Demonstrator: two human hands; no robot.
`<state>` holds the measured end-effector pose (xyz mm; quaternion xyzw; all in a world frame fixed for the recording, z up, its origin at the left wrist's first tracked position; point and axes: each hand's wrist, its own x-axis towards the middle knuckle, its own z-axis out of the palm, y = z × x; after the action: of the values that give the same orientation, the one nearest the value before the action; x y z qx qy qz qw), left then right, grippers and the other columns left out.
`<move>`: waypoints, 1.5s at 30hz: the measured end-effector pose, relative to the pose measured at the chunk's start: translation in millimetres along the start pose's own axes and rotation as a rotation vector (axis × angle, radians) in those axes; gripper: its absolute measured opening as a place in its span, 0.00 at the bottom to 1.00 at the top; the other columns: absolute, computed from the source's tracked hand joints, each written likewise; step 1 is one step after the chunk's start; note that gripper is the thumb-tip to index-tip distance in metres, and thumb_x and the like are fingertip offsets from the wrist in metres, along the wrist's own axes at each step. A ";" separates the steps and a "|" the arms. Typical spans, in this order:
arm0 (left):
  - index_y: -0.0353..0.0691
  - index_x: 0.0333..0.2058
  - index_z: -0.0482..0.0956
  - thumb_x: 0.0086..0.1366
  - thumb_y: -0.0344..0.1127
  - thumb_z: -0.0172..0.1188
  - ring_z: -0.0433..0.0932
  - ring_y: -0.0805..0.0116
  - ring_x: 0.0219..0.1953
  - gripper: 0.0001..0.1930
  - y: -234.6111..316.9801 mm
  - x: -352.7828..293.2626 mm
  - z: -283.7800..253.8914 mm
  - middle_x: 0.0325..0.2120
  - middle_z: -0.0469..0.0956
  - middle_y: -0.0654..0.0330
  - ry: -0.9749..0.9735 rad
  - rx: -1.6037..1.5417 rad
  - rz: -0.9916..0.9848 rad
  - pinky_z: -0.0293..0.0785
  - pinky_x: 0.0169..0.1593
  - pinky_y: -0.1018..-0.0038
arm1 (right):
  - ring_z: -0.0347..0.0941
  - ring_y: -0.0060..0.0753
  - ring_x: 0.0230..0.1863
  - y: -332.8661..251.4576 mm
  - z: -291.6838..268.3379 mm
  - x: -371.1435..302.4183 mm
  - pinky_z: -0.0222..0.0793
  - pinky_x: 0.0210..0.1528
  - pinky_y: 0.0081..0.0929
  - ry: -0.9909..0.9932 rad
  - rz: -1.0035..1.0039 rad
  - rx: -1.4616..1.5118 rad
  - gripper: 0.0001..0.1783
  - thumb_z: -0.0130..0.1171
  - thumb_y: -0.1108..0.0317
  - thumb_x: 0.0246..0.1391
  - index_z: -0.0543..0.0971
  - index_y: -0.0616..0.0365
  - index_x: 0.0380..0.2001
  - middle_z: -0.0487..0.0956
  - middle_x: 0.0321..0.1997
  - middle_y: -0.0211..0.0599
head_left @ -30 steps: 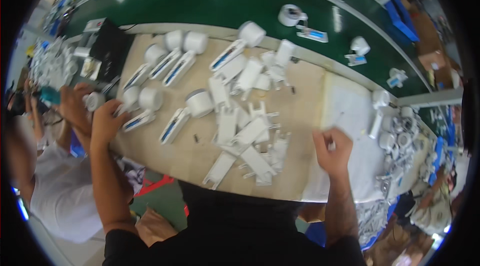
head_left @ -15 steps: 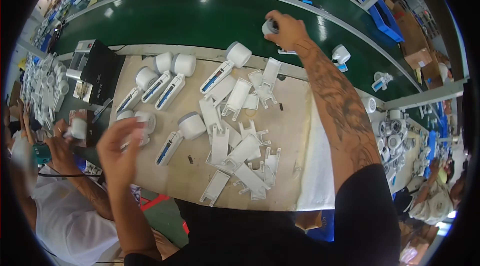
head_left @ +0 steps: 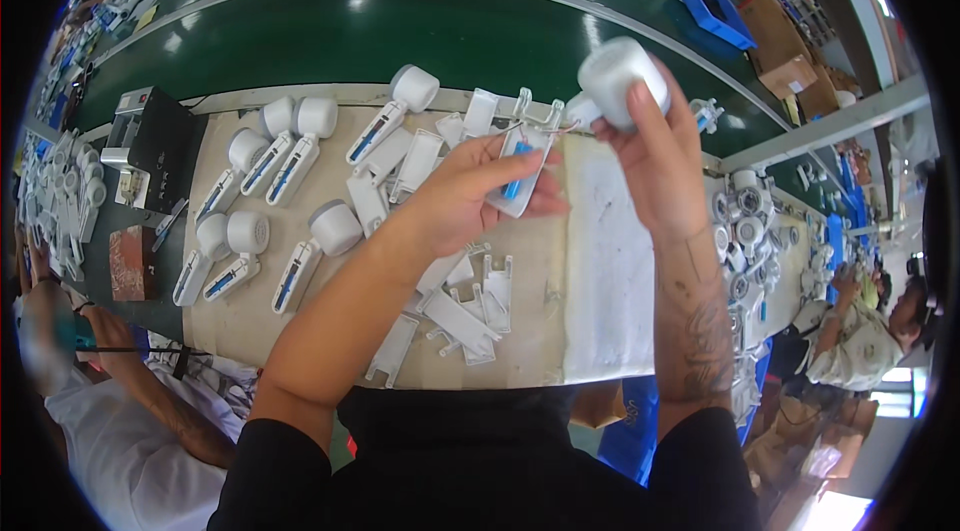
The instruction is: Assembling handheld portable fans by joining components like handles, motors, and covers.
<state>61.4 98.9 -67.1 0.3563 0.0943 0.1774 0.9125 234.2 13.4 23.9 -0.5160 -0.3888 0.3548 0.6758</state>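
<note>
Above the right part of the table, my left hand (head_left: 465,186) is closed around a white plastic handle shell (head_left: 513,203), its thumb lying across a blue cylinder (head_left: 519,169) inside. My right hand (head_left: 665,156) grips a white, rounded cup-shaped head (head_left: 618,81), slightly blurred, and holds it beyond the shell. Thin wires seem to run between shell and head. Below and left of my hands lie loose white shell pieces (head_left: 458,321) with forked ends. Farther left, several white units (head_left: 375,131) lie on the table, each a round head on an open handle with a blue strip.
A green conveyor (head_left: 300,31) with a metal rail runs behind the table. At left stand a black machine (head_left: 165,146) and a reddish-brown block (head_left: 130,263). A white sheet (head_left: 610,291) covers the table's right part. Round parts (head_left: 745,261) are heaped beyond it. A co-worker (head_left: 130,451) sits at left.
My right hand has come back from the conveyor with the white head. My left hand has moved right across the table and now holds the attached handle shell. The view has shifted.
</note>
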 end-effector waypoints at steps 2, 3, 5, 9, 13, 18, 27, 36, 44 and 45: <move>0.31 0.54 0.71 0.68 0.41 0.60 0.85 0.55 0.42 0.23 -7.0 -11.8 14.1 0.41 0.81 0.49 -0.024 -0.008 -0.007 0.81 0.50 0.62 | 0.74 0.34 0.53 12.9 -28.3 -33.3 0.71 0.53 0.35 -0.092 0.080 0.205 0.30 0.60 0.60 0.61 0.67 0.62 0.62 0.76 0.55 0.40; 0.33 0.53 0.72 0.68 0.40 0.60 0.85 0.57 0.41 0.20 -5.4 -21.7 20.5 0.40 0.81 0.50 -0.020 -0.016 0.001 0.83 0.48 0.63 | 0.73 0.37 0.56 23.4 -35.6 -50.1 0.70 0.56 0.38 -0.137 0.118 0.299 0.30 0.60 0.62 0.60 0.66 0.62 0.62 0.75 0.57 0.41; 0.35 0.51 0.71 0.69 0.44 0.60 0.85 0.60 0.37 0.20 1.0 -34.8 36.5 0.38 0.81 0.51 -0.025 0.070 -0.035 0.84 0.43 0.67 | 0.75 0.44 0.54 39.9 -42.5 -83.1 0.70 0.56 0.43 -0.156 0.255 0.401 0.41 0.62 0.67 0.51 0.58 0.55 0.68 0.73 0.59 0.46; 0.37 0.45 0.72 0.67 0.45 0.64 0.79 0.76 0.26 0.19 -15.6 -49.8 52.6 0.31 0.80 0.60 0.026 0.408 0.005 0.76 0.32 0.79 | 0.78 0.45 0.43 72.0 -38.2 -134.2 0.78 0.39 0.37 -0.235 0.555 0.786 0.39 0.52 0.42 0.62 0.57 0.51 0.68 0.74 0.55 0.48; 0.37 0.43 0.73 0.68 0.41 0.64 0.77 0.77 0.30 0.15 -16.9 -62.1 55.4 0.30 0.79 0.61 0.129 0.421 -0.050 0.74 0.35 0.78 | 0.78 0.32 0.33 72.3 -27.7 -142.0 0.76 0.31 0.26 -0.139 0.566 0.496 0.29 0.48 0.48 0.68 0.63 0.55 0.63 0.79 0.43 0.39; 0.35 0.47 0.74 0.74 0.49 0.42 0.83 0.60 0.41 0.21 -17.4 -67.9 45.6 0.39 0.82 0.49 0.102 0.355 -0.110 0.78 0.47 0.69 | 0.75 0.23 0.42 43.5 -43.3 -127.0 0.74 0.40 0.22 0.090 0.079 0.031 0.31 0.65 0.65 0.59 0.64 0.59 0.61 0.78 0.44 0.35; 0.31 0.50 0.75 0.73 0.51 0.44 0.84 0.58 0.33 0.25 -26.9 -55.0 72.5 0.38 0.82 0.44 0.288 0.252 -0.039 0.81 0.39 0.69 | 0.75 0.27 0.50 3.6 -39.4 -109.6 0.69 0.54 0.26 -0.022 -0.131 -0.034 0.37 0.72 0.66 0.51 0.64 0.61 0.60 0.79 0.48 0.39; 0.29 0.48 0.76 0.69 0.35 0.53 0.85 0.60 0.31 0.15 -5.2 -68.4 106.5 0.35 0.83 0.47 0.219 0.270 0.001 0.84 0.36 0.68 | 0.75 0.28 0.52 -14.9 -38.6 -92.9 0.69 0.55 0.27 -0.184 -0.181 -0.090 0.37 0.74 0.65 0.49 0.66 0.62 0.59 0.79 0.50 0.39; 0.29 0.42 0.79 0.64 0.29 0.64 0.84 0.65 0.37 0.11 -13.1 -67.3 103.2 0.36 0.82 0.52 0.220 0.264 0.022 0.86 0.38 0.68 | 0.75 0.26 0.51 -19.8 -44.0 -97.8 0.70 0.54 0.25 -0.233 -0.196 -0.087 0.36 0.72 0.64 0.49 0.67 0.64 0.59 0.80 0.49 0.39; 0.29 0.41 0.79 0.63 0.29 0.65 0.84 0.66 0.37 0.10 -14.0 -67.3 101.8 0.36 0.82 0.53 0.195 0.302 0.016 0.86 0.38 0.69 | 0.75 0.26 0.51 -23.2 -48.8 -96.4 0.70 0.54 0.25 -0.231 -0.193 -0.089 0.36 0.72 0.64 0.49 0.67 0.64 0.59 0.80 0.49 0.39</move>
<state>33.5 0.2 0.6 0.4710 0.2052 0.2025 0.8337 236.6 -97.1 23.0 -0.4617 -0.5269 0.3276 0.6339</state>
